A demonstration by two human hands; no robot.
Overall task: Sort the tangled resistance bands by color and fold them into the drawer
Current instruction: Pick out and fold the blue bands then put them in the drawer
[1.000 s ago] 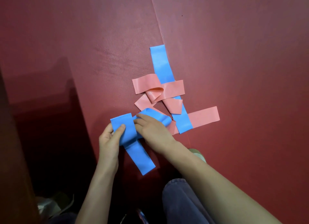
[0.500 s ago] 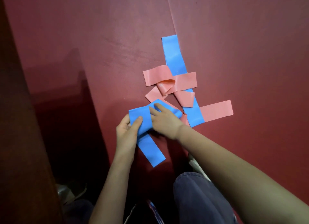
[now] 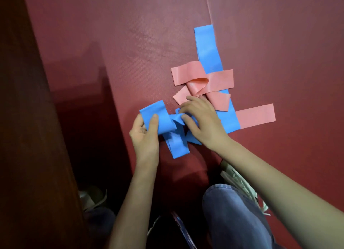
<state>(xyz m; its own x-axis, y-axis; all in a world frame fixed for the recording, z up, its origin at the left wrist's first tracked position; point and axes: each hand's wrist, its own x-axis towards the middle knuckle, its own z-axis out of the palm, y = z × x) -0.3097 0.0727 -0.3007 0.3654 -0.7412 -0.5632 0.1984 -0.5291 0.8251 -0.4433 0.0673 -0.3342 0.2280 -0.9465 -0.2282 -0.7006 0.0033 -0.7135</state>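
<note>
The light is moderate and soft. The dark red ribbed floor mat is brightest toward its far right corner, with a pale sheen near its far middle, and its left edge sinks into deep shadow beside the dark brown wooden panel. The glossy pink rubber band carries a highlight on its curl. The crumpled blue rubber band and the left hand and right hand on it look slightly blurred, and the mat's seam bends a little.
</note>
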